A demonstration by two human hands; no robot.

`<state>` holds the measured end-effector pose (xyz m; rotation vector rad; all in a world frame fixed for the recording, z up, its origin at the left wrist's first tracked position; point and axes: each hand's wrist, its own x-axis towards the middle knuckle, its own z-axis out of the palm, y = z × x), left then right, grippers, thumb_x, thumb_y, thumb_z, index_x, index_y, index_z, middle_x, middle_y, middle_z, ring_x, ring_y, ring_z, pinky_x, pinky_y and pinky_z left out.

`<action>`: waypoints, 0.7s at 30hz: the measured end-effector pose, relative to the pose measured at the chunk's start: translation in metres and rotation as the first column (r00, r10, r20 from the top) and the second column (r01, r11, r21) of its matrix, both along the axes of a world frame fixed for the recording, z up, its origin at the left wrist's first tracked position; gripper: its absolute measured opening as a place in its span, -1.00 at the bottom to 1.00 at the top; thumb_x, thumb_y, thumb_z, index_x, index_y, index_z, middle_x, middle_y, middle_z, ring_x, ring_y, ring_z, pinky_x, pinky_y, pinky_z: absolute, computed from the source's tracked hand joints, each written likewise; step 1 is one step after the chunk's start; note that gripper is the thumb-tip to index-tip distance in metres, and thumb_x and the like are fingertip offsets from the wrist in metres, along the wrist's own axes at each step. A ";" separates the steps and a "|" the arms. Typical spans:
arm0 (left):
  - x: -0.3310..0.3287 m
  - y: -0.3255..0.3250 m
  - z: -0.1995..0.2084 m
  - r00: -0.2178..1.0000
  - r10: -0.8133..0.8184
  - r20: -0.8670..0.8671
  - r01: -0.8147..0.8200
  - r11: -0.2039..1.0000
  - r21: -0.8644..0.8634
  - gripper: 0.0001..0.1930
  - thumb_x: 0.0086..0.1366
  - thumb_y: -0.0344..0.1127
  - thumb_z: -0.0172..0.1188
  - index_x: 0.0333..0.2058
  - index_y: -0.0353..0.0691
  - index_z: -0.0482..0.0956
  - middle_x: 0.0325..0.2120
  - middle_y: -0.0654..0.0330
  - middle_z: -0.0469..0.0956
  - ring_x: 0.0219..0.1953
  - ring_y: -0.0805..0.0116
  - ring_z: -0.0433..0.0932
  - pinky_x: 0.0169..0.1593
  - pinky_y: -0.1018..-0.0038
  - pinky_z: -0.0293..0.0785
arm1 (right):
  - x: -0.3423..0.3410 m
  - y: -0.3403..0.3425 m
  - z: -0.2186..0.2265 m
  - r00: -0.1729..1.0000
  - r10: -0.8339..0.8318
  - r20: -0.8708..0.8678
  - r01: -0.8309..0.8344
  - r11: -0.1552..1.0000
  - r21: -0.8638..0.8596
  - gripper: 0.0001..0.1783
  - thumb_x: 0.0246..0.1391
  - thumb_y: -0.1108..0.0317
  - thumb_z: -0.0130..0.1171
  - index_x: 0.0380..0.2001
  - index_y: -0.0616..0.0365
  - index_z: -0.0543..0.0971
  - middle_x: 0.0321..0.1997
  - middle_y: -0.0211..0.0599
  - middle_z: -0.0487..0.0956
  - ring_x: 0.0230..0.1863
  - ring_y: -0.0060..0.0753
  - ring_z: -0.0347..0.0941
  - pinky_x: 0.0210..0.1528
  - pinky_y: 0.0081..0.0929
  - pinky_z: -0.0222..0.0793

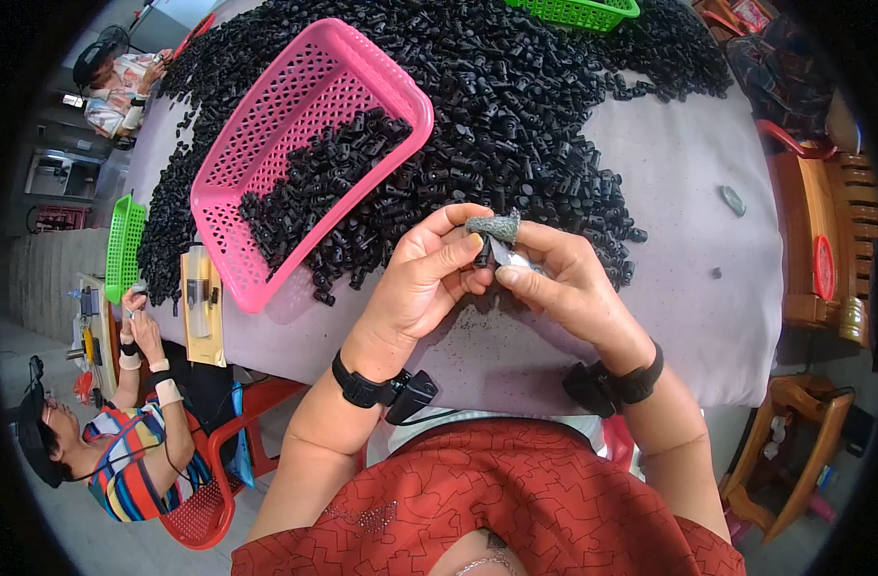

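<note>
My two hands meet over the near side of the table. My left hand [415,278] is closed, pinching a small black plastic part [482,253] between thumb and fingers, which partly hide it. My right hand [578,283] is closed on a small blade [499,252] with a pale wrapped grip, its metal tip against or close beside the part. A rough grey-green sleeve-like piece [494,228] lies across the fingertips; it seems to cover my right index fingertip. Dark crumbs are scattered on the cloth below.
A pink basket [230,252] lies tilted, black parts inside, amid a large pile of black parts [516,125]. Green baskets [124,252] stand left and far. A grey-green piece [732,200] rests on the cloth at right. Co-workers [137,451] sit at left.
</note>
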<state>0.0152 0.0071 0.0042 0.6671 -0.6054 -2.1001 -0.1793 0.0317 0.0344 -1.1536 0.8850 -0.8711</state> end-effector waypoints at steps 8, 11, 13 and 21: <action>0.003 0.000 0.001 0.998 0.064 0.027 -0.060 0.990 -0.125 -0.67 0.33 -0.39 0.16 0.05 -0.32 0.47 -0.33 0.22 0.59 -0.40 0.53 0.57 -0.29 0.65 0.53 | 0.000 0.000 -0.009 0.988 -0.121 0.096 0.116 0.992 0.058 -0.72 0.21 0.36 0.15 -0.06 0.26 0.52 -0.49 -0.61 0.43 -0.57 -0.82 0.20 -0.56 -0.75 0.13; 0.003 0.000 0.003 0.992 0.114 0.060 -0.104 0.984 -0.147 -0.70 0.34 -0.38 0.14 0.02 -0.32 0.50 -0.31 0.19 0.59 -0.38 0.52 0.54 -0.29 0.65 0.49 | 0.000 0.000 -0.007 0.980 -0.170 0.101 0.167 0.985 0.038 -0.72 0.21 0.36 0.15 -0.07 0.28 0.52 -0.49 -0.59 0.43 -0.58 -0.82 0.20 -0.57 -0.75 0.12; 0.002 0.001 0.004 0.986 0.148 0.078 -0.137 0.981 -0.134 -0.72 0.34 -0.38 0.14 -0.01 -0.32 0.51 -0.31 0.17 0.59 -0.38 0.52 0.54 -0.30 0.65 0.49 | 0.001 -0.001 -0.006 0.981 -0.182 0.066 0.180 0.983 0.037 -0.73 0.21 0.35 0.15 -0.08 0.27 0.52 -0.51 -0.60 0.42 -0.58 -0.82 0.20 -0.57 -0.75 0.12; 0.007 -0.003 -0.004 0.985 0.112 -0.129 -0.129 0.983 -0.129 -0.78 0.35 -0.33 0.15 -0.09 -0.30 0.53 -0.30 0.13 0.58 -0.43 0.49 0.51 -0.38 0.64 0.47 | 0.001 -0.001 -0.009 0.984 -0.174 0.050 0.172 0.984 0.041 -0.74 0.21 0.33 0.16 -0.11 0.26 0.52 -0.55 -0.61 0.39 -0.59 -0.82 0.20 -0.57 -0.75 0.13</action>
